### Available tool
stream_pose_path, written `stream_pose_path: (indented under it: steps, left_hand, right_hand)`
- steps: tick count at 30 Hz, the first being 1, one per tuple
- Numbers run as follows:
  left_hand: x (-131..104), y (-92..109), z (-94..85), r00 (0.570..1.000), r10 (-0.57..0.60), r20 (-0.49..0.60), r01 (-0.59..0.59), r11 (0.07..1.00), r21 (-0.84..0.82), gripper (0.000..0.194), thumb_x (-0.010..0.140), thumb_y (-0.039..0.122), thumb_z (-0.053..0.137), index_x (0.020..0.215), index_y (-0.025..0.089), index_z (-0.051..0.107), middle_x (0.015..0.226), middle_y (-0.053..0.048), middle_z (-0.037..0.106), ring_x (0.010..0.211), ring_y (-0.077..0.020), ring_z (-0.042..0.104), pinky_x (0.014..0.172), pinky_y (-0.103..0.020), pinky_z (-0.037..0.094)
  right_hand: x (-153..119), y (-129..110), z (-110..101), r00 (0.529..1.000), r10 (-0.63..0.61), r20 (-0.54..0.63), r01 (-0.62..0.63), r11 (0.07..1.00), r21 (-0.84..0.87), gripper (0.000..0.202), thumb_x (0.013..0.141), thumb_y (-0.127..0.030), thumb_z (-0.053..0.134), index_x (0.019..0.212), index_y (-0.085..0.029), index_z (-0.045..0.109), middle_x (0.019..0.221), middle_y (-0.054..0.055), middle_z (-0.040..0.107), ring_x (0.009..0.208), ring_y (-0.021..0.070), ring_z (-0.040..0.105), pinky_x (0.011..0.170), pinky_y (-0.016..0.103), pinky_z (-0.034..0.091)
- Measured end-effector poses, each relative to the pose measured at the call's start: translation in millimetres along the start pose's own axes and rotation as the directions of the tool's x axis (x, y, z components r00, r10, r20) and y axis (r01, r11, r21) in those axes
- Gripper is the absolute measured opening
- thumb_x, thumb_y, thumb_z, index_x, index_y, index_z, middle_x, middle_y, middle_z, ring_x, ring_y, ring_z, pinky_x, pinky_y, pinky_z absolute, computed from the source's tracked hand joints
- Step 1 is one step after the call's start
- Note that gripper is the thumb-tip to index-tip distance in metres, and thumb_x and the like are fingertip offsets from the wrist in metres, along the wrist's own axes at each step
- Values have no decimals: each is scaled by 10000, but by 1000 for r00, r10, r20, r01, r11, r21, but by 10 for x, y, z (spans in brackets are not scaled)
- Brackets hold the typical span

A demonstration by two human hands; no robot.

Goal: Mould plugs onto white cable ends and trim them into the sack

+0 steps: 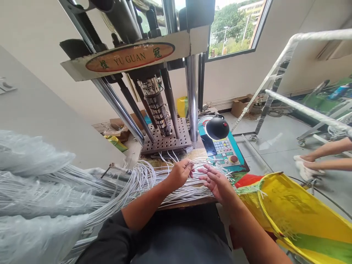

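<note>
A thick bundle of thin white cables [148, 174] lies across the worktable in front of me, its ends fanned out towards the right. My left hand [180, 174] is closed over the bundle, thumb and fingers pinched on what looks like a white cable; the fingertips partly hide it. Just to the right, my right hand [217, 183] is open, palm turned up and inwards, fingers apart above the cable ends. Behind the hands stands a vertical injection press with a perforated metal plate [176, 137], and a banded heater barrel [156, 106] reaches down to it.
A control panel [222, 150] with a black lamp [217, 128] stands right of the press. A yellow woven sack [302, 205] gapes at the right. Plastic-wrapped cable bundles [35, 183] fill the left. Beyond are a wrapped metal frame [310, 108] and another person's legs [324, 157].
</note>
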State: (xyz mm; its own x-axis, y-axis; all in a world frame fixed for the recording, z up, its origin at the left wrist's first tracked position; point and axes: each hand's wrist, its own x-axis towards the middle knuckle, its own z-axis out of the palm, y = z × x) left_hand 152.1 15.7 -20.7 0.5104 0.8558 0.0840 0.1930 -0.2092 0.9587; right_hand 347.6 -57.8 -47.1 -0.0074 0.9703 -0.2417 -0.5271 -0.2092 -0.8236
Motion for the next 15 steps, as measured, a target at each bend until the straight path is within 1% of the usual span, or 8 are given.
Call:
stream_pose_path:
  steps: [1,3,5,6,8,10,12,15]
  left_hand:
    - [-21,-10,2,1000,-14,0,14,1000,-23,434,1001,556,513,846,159,599,691,-11,627,529,-96,546,563,-228,424]
    - [-60,-35,10,999,-49,-8,48,996,-69,447,987,568,536,805,161,577,637,14,575,479,-75,461,513,-217,360]
    - [-89,-69,31,997,-74,-34,71,993,-98,455,978,572,546,780,163,563,614,28,540,475,-68,421,501,-213,330]
    - [-99,-88,45,995,-82,-52,76,991,-107,458,975,576,547,777,164,562,610,30,534,482,-69,422,503,-212,330]
    - [-111,-129,78,993,-98,-62,90,989,-118,460,968,583,551,782,163,566,613,27,541,487,-72,432,507,-213,337]
    - [-108,-162,109,994,-111,-23,108,987,-122,463,959,590,559,776,164,563,605,29,542,474,-72,436,499,-214,338]
    - [-85,-174,130,991,-120,65,127,985,-118,463,958,587,560,768,165,561,585,33,538,456,-75,452,491,-215,340]
    - [-12,-128,147,969,-131,208,152,984,-89,444,966,553,549,763,160,577,597,16,578,471,-101,548,512,-224,381]
  right_hand:
    - [38,-29,54,1000,-22,17,20,995,100,421,734,-369,864,1113,-273,707,1242,67,726,1021,226,719,708,300,580]
    - [93,-80,148,986,-164,1,160,961,228,421,702,-285,874,1083,-296,696,1336,30,680,1196,229,660,861,321,589]
    - [126,-115,218,951,-307,-33,304,912,275,522,715,-239,853,1189,-331,655,1354,17,672,1240,221,636,988,375,559]
    - [138,-125,245,939,-342,-36,338,899,278,590,731,-229,839,1265,-347,617,1346,20,679,1233,222,641,1027,408,541]
    - [155,-136,283,939,-342,-21,335,903,268,678,750,-219,826,1355,-360,554,1310,29,702,1214,241,657,1061,466,517]
    - [163,-146,295,943,-331,2,320,913,253,696,759,-216,820,1377,-363,535,1292,30,714,1213,259,661,1080,497,495]
    - [156,-170,276,936,-351,24,336,913,233,671,773,-226,811,1373,-355,539,1265,35,728,1217,264,661,1102,501,467]
    - [123,-246,190,940,-341,32,330,927,177,589,800,-272,791,1343,-319,565,1180,54,759,1156,269,688,1085,499,460]
